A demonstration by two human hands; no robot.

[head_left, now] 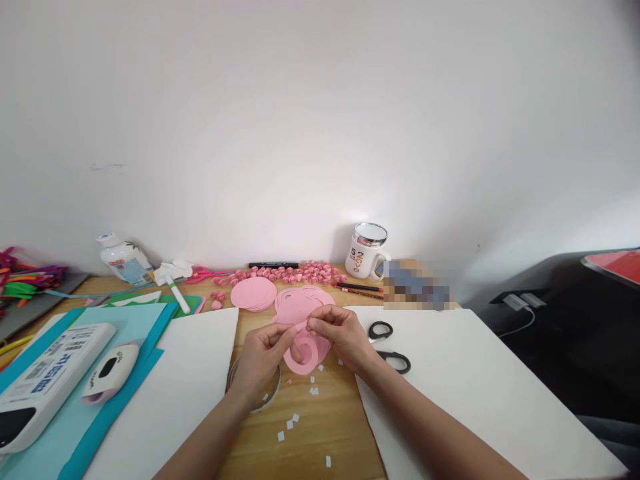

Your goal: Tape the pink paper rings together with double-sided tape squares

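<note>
Between my two hands hangs a pink paper spiral (pixel 303 360), cut as a curling strip. My left hand (pixel 264 353) pinches the strip with thumb and fingertips. The fingers of my right hand (pixel 340 330) are closed on its upper end, where a small rolled bit seems to show. Behind the hands lie loose pink paper pieces (pixel 300 301) and a stack of pink paper circles (pixel 253 293). A roll of tape (pixel 274 398) sits partly under my left wrist. Scissors with black handles (pixel 395 361) rest beside my right forearm.
Many small rolled pink paper roses (pixel 280 275) line the wall, near a white mug (pixel 367 253) and a black marker (pixel 273 265). At left are a white bottle (pixel 124 259), a glue pen (pixel 179 297) and blue paper (pixel 143 333). Small white squares (pixel 290 425) dot the table.
</note>
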